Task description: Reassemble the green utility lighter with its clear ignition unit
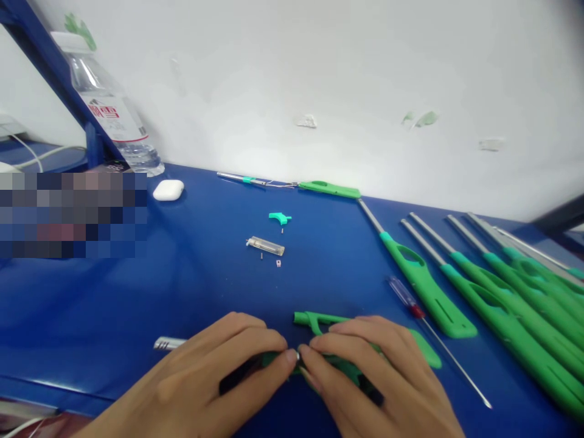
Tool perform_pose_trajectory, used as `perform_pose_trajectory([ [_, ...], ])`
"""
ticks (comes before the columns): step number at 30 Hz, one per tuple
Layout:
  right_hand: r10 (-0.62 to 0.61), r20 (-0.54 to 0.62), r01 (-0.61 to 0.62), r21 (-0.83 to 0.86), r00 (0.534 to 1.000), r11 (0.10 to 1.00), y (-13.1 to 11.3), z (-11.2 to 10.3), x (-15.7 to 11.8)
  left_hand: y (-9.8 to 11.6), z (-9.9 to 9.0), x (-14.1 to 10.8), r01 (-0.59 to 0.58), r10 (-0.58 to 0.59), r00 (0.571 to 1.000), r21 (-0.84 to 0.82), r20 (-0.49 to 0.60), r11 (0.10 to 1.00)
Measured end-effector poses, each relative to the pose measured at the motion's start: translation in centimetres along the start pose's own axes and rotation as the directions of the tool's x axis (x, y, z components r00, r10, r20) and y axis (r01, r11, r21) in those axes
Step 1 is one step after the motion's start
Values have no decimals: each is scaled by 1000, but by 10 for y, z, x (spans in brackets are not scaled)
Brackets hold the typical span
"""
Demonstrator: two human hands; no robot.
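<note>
My left hand [237,359] and my right hand [365,359] meet at the front of the table, fingertips pinched close together. Between them is a green, opened-up utility lighter, mostly hidden under the fingers; a small shiny bit [298,356] shows at the fingertips. A silver metal tube end [168,344] sticks out left of my left hand. Behind my right hand lies a green handle shell half [319,319], partly covered. Farther back are a clear fuel tank [266,246], a turquoise trigger [280,218], tiny screws [261,256] and a small pale piece [278,263].
Several green utility lighters [497,292] lie at the right, beside a screwdriver [406,298]. Another green handle piece [331,189] with a wired metal tube [241,178] lies by the wall. A water bottle [112,115] and white earphone case [168,190] stand back left.
</note>
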State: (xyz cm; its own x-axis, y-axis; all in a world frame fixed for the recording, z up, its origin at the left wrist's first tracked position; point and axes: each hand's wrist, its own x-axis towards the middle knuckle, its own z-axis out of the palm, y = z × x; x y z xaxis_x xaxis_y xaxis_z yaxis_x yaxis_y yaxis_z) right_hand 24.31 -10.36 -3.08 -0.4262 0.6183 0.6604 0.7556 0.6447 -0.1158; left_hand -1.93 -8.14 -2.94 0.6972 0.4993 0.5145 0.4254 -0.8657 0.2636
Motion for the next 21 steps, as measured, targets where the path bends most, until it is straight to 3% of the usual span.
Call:
perform_pose_trajectory([
  [15,-25,16,24,34,1000,999,3,-2,-3,2,0,-3,25,-26,999,43,26,999],
  [21,-49,-46,51,40,998,998,4,2,-2,0,4,-3,-17,17,1000,22,-2,1000],
])
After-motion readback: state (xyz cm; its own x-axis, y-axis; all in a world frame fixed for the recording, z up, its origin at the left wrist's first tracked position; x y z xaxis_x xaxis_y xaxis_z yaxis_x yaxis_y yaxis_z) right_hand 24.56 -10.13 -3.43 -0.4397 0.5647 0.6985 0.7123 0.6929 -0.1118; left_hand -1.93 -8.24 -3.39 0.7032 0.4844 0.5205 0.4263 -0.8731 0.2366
